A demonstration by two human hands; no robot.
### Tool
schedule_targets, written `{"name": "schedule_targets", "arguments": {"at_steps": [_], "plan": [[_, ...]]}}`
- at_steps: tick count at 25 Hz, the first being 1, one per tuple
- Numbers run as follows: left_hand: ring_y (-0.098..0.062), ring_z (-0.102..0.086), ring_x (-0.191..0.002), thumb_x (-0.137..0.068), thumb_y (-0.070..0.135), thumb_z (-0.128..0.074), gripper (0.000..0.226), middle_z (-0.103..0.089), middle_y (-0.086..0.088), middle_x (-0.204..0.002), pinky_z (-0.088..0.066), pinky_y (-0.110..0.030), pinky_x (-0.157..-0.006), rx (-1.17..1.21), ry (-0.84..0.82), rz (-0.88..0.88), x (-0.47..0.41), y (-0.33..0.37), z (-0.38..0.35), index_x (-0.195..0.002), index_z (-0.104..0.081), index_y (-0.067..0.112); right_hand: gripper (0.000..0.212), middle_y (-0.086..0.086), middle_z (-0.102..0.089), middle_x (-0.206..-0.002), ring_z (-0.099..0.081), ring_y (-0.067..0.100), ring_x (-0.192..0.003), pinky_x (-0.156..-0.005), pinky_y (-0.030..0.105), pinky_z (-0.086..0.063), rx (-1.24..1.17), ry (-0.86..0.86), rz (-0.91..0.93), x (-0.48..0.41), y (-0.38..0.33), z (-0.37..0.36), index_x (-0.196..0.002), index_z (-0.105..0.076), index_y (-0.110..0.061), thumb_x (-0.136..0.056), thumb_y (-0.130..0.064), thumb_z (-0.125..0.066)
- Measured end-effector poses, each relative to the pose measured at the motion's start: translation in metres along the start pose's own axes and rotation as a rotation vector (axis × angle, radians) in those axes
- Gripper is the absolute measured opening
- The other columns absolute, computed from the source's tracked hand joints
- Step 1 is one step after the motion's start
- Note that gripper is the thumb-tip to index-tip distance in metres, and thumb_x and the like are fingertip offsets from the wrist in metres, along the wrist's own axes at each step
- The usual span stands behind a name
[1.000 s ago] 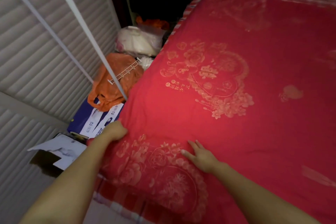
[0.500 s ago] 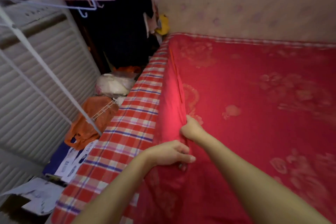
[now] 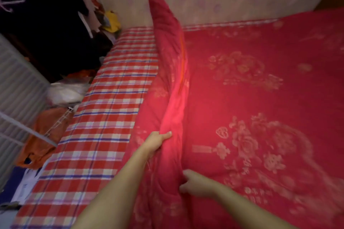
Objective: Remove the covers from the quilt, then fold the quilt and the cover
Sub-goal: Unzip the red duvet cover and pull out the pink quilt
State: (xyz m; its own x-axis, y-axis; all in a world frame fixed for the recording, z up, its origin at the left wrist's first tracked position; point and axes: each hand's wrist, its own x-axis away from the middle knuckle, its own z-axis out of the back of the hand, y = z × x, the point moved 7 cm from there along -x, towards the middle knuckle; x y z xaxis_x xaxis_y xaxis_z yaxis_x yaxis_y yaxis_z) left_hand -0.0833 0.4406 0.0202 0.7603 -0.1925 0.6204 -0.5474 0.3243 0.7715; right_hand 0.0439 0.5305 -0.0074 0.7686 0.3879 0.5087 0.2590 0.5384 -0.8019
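Note:
A red quilt with a pale flower pattern [image 3: 260, 109] covers most of the bed. Its left edge is lifted into a tall ridge that rises toward the far wall and leans over the rest of the quilt. My left hand [image 3: 158, 140] grips this raised edge from the left side, thumb on top. My right hand [image 3: 195, 182] holds the same fold lower down, nearer to me, with its fingers curled into the cloth. Whether a separate cover shows apart from the quilt I cannot tell.
A red, white and blue checked sheet [image 3: 104, 121] lies bare on the left strip of the bed. Left of the bed are an orange cloth [image 3: 41, 135], a white bag [image 3: 67, 91], a white rack bar [image 3: 28, 128] and a louvred door. Patterned wall behind.
Both hands have pulled the quilt's left edge up and to the right, so it stands higher and more checked sheet shows. My right hand has shifted from ahead of the left to nearer me.

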Motion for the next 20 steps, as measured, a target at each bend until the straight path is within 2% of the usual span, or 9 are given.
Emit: {"name": "schedule_targets", "arguments": {"at_steps": [1, 3, 4, 7, 10, 13, 16, 18, 20], "plan": [[-0.009, -0.064, -0.050, -0.090, 0.022, -0.060, 0.021, -0.070, -0.001, -0.062, -0.052, -0.021, -0.056, 0.117, -0.032, 0.044, 0.006, -0.016, -0.009, -0.098, -0.066, 0.004, 0.022, -0.018, -0.066, -0.085, -0.056, -0.014, -0.070, -0.074, 0.012, -0.047, -0.052, 0.048, -0.001, 0.005, 0.011, 0.001, -0.099, -0.061, -0.011, -0.080, -0.002, -0.056], [-0.005, -0.061, -0.042, -0.094, 0.021, -0.055, 0.016, -0.067, 0.000, -0.054, -0.049, -0.015, -0.043, 0.182, -0.014, 0.048, 0.010, -0.032, -0.015, -0.090, -0.063, 0.008, 0.029, -0.008, -0.059, -0.090, -0.056, 0.003, -0.071, -0.072, 0.021, -0.048, -0.212, 0.306, -0.010, 0.006, 0.029, 0.014, -0.106, -0.052, -0.016, -0.082, -0.017, -0.067], [-0.006, -0.063, -0.046, -0.095, 0.021, -0.054, 0.017, -0.068, -0.001, -0.057, -0.051, -0.016, -0.046, 0.189, -0.005, 0.047, 0.010, -0.035, -0.017, -0.092, -0.064, 0.008, 0.033, -0.006, -0.055, -0.091, -0.053, 0.005, -0.068, -0.067, 0.019, -0.047, -0.308, 0.458, -0.019, 0.008, 0.031, 0.023, -0.107, -0.049, -0.019, -0.082, -0.018, -0.070], [-0.022, -0.067, -0.080, -0.092, 0.028, -0.059, 0.023, -0.071, -0.011, -0.089, -0.055, -0.035, -0.080, 0.155, -0.003, -0.002, 0.003, -0.035, -0.022, -0.103, -0.067, 0.009, 0.038, -0.010, -0.053, -0.097, -0.050, 0.004, -0.062, -0.066, 0.012, -0.042, -0.290, 0.827, 0.135, 0.016, 0.013, 0.059, -0.108, -0.055, -0.026, -0.078, -0.010, -0.073], [-0.013, -0.056, -0.065, -0.090, 0.025, -0.062, 0.017, -0.064, 0.001, -0.068, -0.045, -0.028, -0.062, 0.009, 0.023, -0.042, -0.001, -0.040, -0.031, -0.075, -0.065, 0.017, 0.032, -0.011, -0.056, -0.104, -0.047, 0.004, -0.062, -0.069, 0.009, -0.038, -0.111, 0.780, 0.309, 0.010, -0.012, 0.070, -0.109, -0.067, -0.020, -0.079, -0.009, -0.071], [0.004, -0.048, -0.049, -0.093, 0.015, -0.058, 0.030, -0.057, 0.015, -0.051, -0.040, -0.021, -0.050, 0.018, 0.030, -0.003, 0.001, -0.056, -0.048, -0.063, -0.055, 0.018, 0.032, -0.003, -0.063, -0.101, -0.046, -0.004, -0.061, -0.067, 0.008, -0.034, 0.021, 0.758, 0.202, 0.000, 0.004, 0.067, -0.111, -0.065, -0.014, -0.080, -0.009, -0.068], [-0.009, -0.049, -0.085, -0.091, 0.021, -0.062, 0.030, -0.061, 0.001, -0.081, -0.046, -0.030, -0.069, 0.074, 0.077, 0.018, -0.007, -0.075, -0.052, -0.062, -0.054, 0.017, 0.022, -0.002, -0.066, -0.097, -0.052, 0.000, -0.065, -0.069, 0.017, -0.040, -0.027, 0.759, 0.091, 0.001, 0.030, 0.069, -0.102, -0.064, -0.012, -0.082, -0.003, -0.064], [-0.017, -0.052, -0.103, -0.089, 0.026, -0.064, 0.021, -0.063, -0.008, -0.102, -0.045, -0.032, -0.088, 0.088, 0.071, 0.009, -0.015, -0.081, -0.053, -0.071, -0.062, 0.015, 0.022, -0.005, -0.063, -0.096, -0.053, 0.012, -0.065, -0.072, 0.022, -0.043, -0.040, 0.763, 0.062, 0.003, 0.038, 0.069, -0.102, -0.063, -0.013, -0.082, -0.004, -0.063], [-0.023, -0.052, -0.120, -0.088, 0.025, -0.065, 0.017, -0.060, -0.014, -0.123, -0.038, -0.037, -0.106, 0.115, 0.117, 0.009, -0.020, -0.086, -0.051, -0.086, -0.069, 0.009, 0.024, -0.006, -0.059, -0.094, -0.054, 0.011, -0.074, -0.075, 0.021, -0.042, -0.033, 0.737, 0.038, 0.001, 0.043, 0.066, -0.107, -0.063, -0.012, -0.084, -0.006, -0.063]]}}
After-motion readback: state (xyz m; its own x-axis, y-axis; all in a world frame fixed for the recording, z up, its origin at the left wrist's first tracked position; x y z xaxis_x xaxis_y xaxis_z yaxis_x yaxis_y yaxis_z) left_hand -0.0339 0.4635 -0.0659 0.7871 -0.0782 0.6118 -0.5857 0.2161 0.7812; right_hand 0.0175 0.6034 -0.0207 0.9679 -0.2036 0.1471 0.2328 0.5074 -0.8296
